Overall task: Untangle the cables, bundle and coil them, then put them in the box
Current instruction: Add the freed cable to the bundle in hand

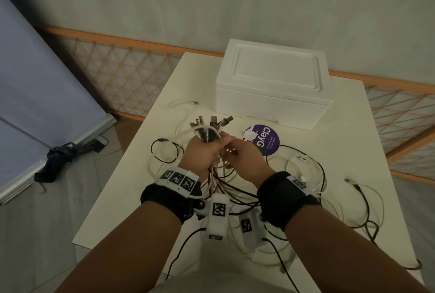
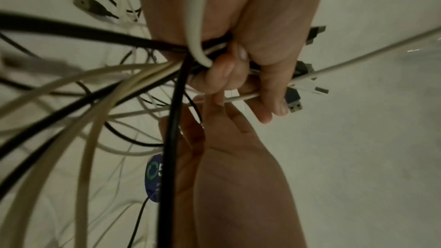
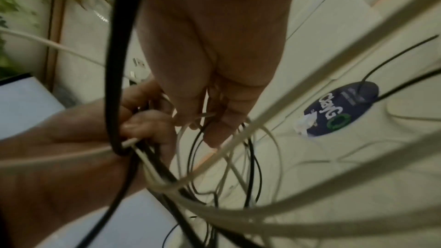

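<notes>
Black and white cables (image 1: 213, 182): gathered into one bunch at the middle of the table, with the plug ends fanned upward out of the left fist; the loose lengths hang down between the wrists and spread in loops over the tabletop.
Left hand (image 1: 202, 155): fingers are curled tightly round the bunch just below the plugs; in the left wrist view the fingers (image 2: 267, 90) are wrapped over white and black strands, with USB plugs (image 2: 294, 101) sticking out beyond them.
Right hand (image 1: 244, 159): held against the left hand; its fingers (image 3: 219, 125) are closed on a thin white strand just below the fist.
Box (image 1: 273, 83): white foam, lid on, standing at the far side of the table, well apart from the bunch.
Table (image 1: 348, 128): white; loops of cable are draped over its near and right edges.
Sticker (image 1: 264, 139): a round purple label with white lettering, lying flat between the hands and the box, with a small white plug on its left edge.
Stray cable (image 1: 182, 104): a short white lead lies alone, left of the box.
In the way: loose loops are crossed over one another below the hands, black over white; which strand belongs to which plug cannot be told.
Surroundings: an orange lattice fence (image 1: 122, 74) runs behind the table; a pale panel (image 1: 35, 95) leans at the left.
</notes>
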{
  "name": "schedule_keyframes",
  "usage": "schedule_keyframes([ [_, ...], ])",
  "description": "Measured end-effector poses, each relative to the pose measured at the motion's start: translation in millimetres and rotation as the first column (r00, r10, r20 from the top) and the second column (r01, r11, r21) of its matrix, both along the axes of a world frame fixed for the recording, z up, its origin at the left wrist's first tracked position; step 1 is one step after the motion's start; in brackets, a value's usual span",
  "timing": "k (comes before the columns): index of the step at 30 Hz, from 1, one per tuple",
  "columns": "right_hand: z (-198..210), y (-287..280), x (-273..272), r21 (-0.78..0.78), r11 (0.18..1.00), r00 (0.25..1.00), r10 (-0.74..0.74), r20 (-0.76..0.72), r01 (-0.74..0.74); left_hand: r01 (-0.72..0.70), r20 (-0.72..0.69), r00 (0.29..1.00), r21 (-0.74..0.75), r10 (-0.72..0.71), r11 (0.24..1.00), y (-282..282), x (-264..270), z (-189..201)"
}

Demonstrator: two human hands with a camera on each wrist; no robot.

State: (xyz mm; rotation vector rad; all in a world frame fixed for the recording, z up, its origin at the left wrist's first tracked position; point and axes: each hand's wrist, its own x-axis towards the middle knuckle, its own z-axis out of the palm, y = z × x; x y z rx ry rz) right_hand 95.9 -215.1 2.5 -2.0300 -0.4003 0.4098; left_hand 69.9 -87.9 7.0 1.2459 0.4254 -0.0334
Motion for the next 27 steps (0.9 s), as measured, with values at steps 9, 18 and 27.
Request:
schedule_keyframes([
  [9,16,0,16,-0.241,0.968,0.881,0.173,0.440,-0.070,-0.038,0.048,0.998,-0.184,0.048,0.982,4,-6,-2],
  [18,36,2,25,0.172,0.985,0.970,-0.062,0.236,0.021,-0.044,-0.097,0.994,0.046,0.048,0.998,-1,9,-12],
  [27,13,-8,31,-0.201,0.960,0.977,0.207,0.045,-0.194,0.007,0.060,0.998,-0.088,-0.001,0.996,3,33,27],
])
